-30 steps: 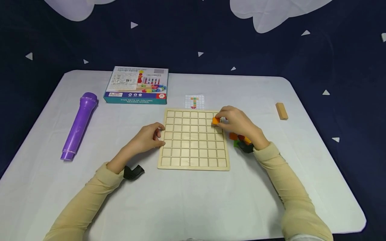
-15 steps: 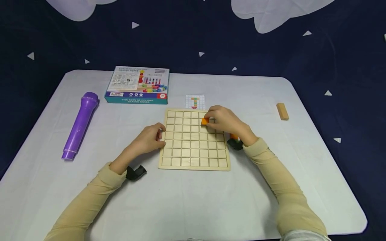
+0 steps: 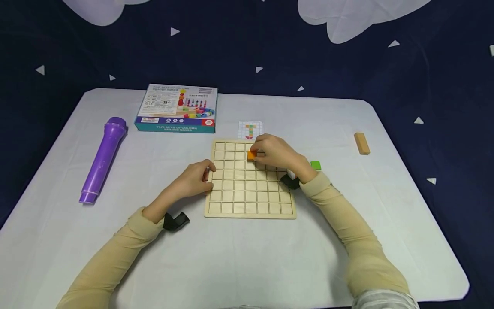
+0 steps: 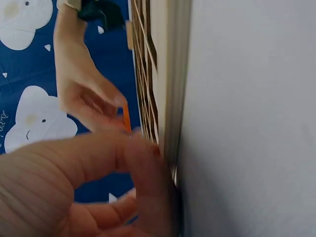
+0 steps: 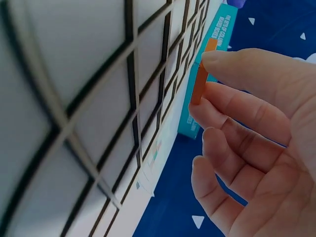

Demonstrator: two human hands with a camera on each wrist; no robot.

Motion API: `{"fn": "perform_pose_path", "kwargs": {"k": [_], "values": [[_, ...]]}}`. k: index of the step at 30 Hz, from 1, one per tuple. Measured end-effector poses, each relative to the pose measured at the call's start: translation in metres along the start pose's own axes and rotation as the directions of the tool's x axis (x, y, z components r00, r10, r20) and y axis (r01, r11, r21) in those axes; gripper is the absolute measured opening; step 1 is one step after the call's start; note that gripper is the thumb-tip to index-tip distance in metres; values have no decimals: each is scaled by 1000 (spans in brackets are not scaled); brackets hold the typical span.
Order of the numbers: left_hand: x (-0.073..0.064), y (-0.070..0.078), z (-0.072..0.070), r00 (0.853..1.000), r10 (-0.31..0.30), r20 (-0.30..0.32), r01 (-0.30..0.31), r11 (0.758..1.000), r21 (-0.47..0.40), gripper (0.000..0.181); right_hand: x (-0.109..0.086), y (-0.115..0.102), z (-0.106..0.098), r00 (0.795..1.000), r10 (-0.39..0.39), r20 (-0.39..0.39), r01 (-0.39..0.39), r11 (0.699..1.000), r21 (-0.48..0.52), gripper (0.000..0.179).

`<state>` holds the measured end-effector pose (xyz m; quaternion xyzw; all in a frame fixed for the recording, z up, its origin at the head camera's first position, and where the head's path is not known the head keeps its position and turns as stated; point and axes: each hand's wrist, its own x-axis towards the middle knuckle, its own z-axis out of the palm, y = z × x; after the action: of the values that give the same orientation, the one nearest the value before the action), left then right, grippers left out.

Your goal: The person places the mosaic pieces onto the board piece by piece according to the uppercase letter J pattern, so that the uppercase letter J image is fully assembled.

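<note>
A wooden grid board point(image 3: 239, 185) lies at the middle of the table. My left hand point(image 3: 191, 179) holds its left edge, with bent index finger and thumb against the rim; the left wrist view shows this hand point(image 4: 106, 173) close up at the edge. Over the upper part of the grid, my right hand point(image 3: 273, 151) pinches a thin orange square tile point(image 3: 251, 155) between thumb and fingers. In the right wrist view the tile point(image 5: 201, 79) stands on edge to that camera, and the remaining fingers are loosely bent. Whether the tile touches the board cannot be told.
Behind the board lies a small pattern card point(image 3: 251, 130) with coloured squares. A green tile point(image 3: 315, 165) shows beside the right wrist. Farther out are a boxed toy set point(image 3: 176, 108), a purple microphone-shaped tube point(image 3: 103, 161) and a wooden block point(image 3: 362, 143).
My right hand has carried the orange tile leftward across the upper grid, and its arm now covers most of the loose pieces. The left hand has stayed at the board's edge.
</note>
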<state>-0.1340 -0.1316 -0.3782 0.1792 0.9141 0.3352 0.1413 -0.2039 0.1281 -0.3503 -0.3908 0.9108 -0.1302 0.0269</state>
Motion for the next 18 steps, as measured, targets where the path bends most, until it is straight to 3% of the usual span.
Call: {"fn": "perform_pose_path", "kwargs": {"k": [13, 18], "values": [[0, -2, 0, 1000, -17, 26, 19, 999, -42, 37, 15, -8, 7, 999, -31, 26, 31, 1000, 3, 19], [1, -4, -1, 999, -23, 38, 25, 998, -54, 38, 20, -9, 10, 998, -1, 62, 0, 1000, 6, 22]]}}
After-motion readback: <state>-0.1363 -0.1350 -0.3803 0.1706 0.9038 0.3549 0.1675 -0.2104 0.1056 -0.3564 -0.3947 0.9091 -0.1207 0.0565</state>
